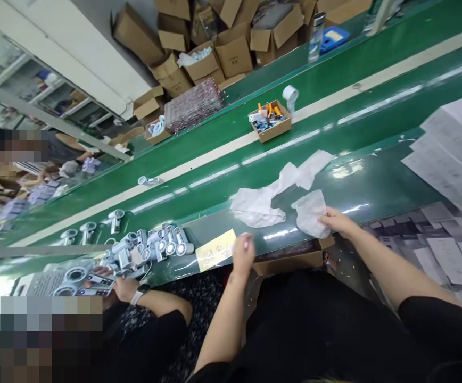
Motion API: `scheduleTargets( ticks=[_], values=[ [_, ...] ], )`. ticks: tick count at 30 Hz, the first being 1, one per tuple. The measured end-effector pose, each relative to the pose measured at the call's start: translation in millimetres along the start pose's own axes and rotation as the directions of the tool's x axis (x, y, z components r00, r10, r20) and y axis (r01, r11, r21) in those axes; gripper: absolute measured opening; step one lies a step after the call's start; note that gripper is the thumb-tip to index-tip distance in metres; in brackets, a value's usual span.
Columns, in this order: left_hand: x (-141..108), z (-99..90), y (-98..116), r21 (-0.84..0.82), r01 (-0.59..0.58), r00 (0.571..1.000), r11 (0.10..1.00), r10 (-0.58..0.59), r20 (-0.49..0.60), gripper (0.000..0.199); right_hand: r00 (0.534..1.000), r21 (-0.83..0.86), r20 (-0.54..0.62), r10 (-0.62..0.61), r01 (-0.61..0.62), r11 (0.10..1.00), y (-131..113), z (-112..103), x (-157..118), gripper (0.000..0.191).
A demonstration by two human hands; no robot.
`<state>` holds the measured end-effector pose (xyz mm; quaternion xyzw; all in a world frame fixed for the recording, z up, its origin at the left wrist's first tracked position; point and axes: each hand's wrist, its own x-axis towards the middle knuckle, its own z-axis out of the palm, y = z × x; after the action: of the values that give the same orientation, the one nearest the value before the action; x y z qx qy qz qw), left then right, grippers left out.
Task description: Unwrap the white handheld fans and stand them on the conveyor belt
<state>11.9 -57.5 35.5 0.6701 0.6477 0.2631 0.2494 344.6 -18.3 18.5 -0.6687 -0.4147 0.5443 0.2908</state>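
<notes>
My right hand (339, 222) pinches the edge of a thin, crumpled white bag (311, 214) just above the near edge of the green bench. My left hand (242, 252) is closed, slightly blurred, beside a yellow sheet of paper (215, 250) with handwriting on it. Whether anything is in those fingers I cannot make out. More crumpled white bags (257, 207) lie in a row on the bench, ahead of both hands.
At left, a co-worker's hand (126, 289) is by a cluster of pale handheld devices (171, 242). Across the belt (207, 183) stands a small box of parts (274, 129). Stacked white printed sheets (454, 143) are at right. Cardboard boxes (233, 53) fill the back.
</notes>
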Motion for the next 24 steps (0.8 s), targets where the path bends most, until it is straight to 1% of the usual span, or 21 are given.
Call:
scheduleTargets(
  ticks=[1,2,3,4,5,6,7,8,10,11,12,13,15,16,17,18,19,20,22,23,24],
  values=[
    [2.0,-17.5,-23.6,0.017,0.189,0.980,0.982,-0.187,-0.074,0.021,0.999,-0.143,0.044,-0.003,0.010,0.990,-6.3,-4.8,12.0,0.025],
    [4.9,-32.2,-43.8,0.022,0.306,0.946,0.952,-0.301,-0.121,0.021,0.998,-0.277,0.071,0.002,0.018,0.961,-14.3,-8.6,23.6,0.019],
    [8.5,-43.0,-59.6,0.022,0.372,0.920,0.928,-0.365,-0.141,0.021,0.997,-0.393,0.076,0.007,0.023,0.919,-23.6,-10.8,34.0,0.017],
    [12.6,-49.6,-70.8,0.019,0.391,0.913,0.920,-0.385,-0.138,0.022,0.998,-0.486,0.064,0.010,0.022,0.874,-33.7,-10.9,42.5,0.017],
    [16.9,-51.8,-77.7,0.014,0.386,0.916,0.922,-0.382,-0.124,0.022,0.999,-0.547,0.040,0.010,0.013,0.837,-43.9,-8.5,48.2,0.021],
    [21.1,-50.3,-81.1,0.001,0.381,0.920,0.924,-0.379,-0.101,0.022,1.000,-0.602,0.007,-0.016,0.017,0.799,-53.3,-3.8,50.5,0.027],
    [24.9,-45.7,-81.8,-0.021,0.376,0.924,0.927,-0.376,-0.074,0.022,0.997,-0.668,-0.031,-0.076,0.036,0.744,-60.9,2.9,49.2,0.034],
    [27.9,-39.1,-80.9,-0.053,0.370,0.927,0.927,-0.373,-0.044,0.023,0.984,-0.738,-0.070,-0.164,0.060,0.672,-66.1,11.3,44.6,0.039],
    [30.0,-23.1,-77.3,-0.129,0.358,0.933,0.925,-0.359,0.016,0.023,0.927,-0.857,-0.134,-0.350,0.068,0.510,-66.8,29.8,28.6,0.042],
    [28.8,-15.0,-75.6,-0.164,0.349,0.937,0.922,-0.346,0.050,0.023,0.900,-0.893,-0.162,-0.404,0.040,0.448,-62.1,38.6,19.4,0.044],
    [25.9,-7.3,-74.2,-0.194,0.338,0.941,0.921,-0.327,0.086,0.023,0.888,-0.909,-0.198,-0.414,-0.008,0.417,-54.3,46.1,11.2,0.047],
    [21.7,-0.1,-72.9,-0.212,0.324,0.945,0.922,-0.305,0.121,0.023,0.898,-0.904,-0.244,-0.366,-0.074,0.422,-44.2,51.9,4.9,0.052],
    [11.9,12.9,-69.5,-0.236,0.292,0.949,0.927,-0.250,0.195,0.022,0.927,-0.873,-0.320,-0.197,-0.207,0.442,-20.8,57.3,0.4,0.060],
    [8.0,18.7,-66.9,-0.243,0.271,0.949,0.932,-0.216,0.228,0.021,0.938,-0.867,-0.322,-0.128,-0.237,0.438,-9.5,56.6,2.4,0.062],
    [6.2,24.2,-63.4,-0.247,0.241,0.951,0.939,-0.177,0.253,0.021,0.953,-0.875,-0.291,-0.087,-0.229,0.426,0.2,53.8,6.6,0.062],
    [7.1,29.4,-58.6,-0.245,0.202,0.955,0.948,-0.136,0.263,0.020,0.970,-0.895,-0.231,-0.075,-0.181,0.408,7.8,48.9,12.4,0.062],
    [11.5,34.4,-52.7,-0.236,0.156,0.963,0.959,-0.094,0.254,0.020,0.984,-0.917,-0.153,-0.087,-0.108,0.384,13.0,42.3,19.0,0.061],
    [19.3,39.3,-45.5,-0.216,0.107,0.974,0.970,-0.059,0.220,0.021,0.991,-0.934,-0.069,-0.113,-0.024,0.357,15.8,34.5,25.7,0.060],
    [43.5,49.1,-28.7,-0.135,0.034,0.994,0.990,-0.020,0.107,0.025,0.988,-0.941,0.071,-0.138,0.112,0.320,15.7,16.4,37.4,0.059],
    [58.0,54.4,-19.8,-0.079,0.020,0.998,0.997,-0.016,0.055,0.030,0.982,-0.934,0.126,-0.142,0.165,0.317,13.9,7.1,41.8,0.060],
    [72.5,60.2,-11.3,-0.022,0.023,0.999,0.999,-0.022,0.025,0.040,0.975,-0.922,0.170,-0.141,0.208,0.327,11.7,-1.8,45.1,0.060]
  ],
)
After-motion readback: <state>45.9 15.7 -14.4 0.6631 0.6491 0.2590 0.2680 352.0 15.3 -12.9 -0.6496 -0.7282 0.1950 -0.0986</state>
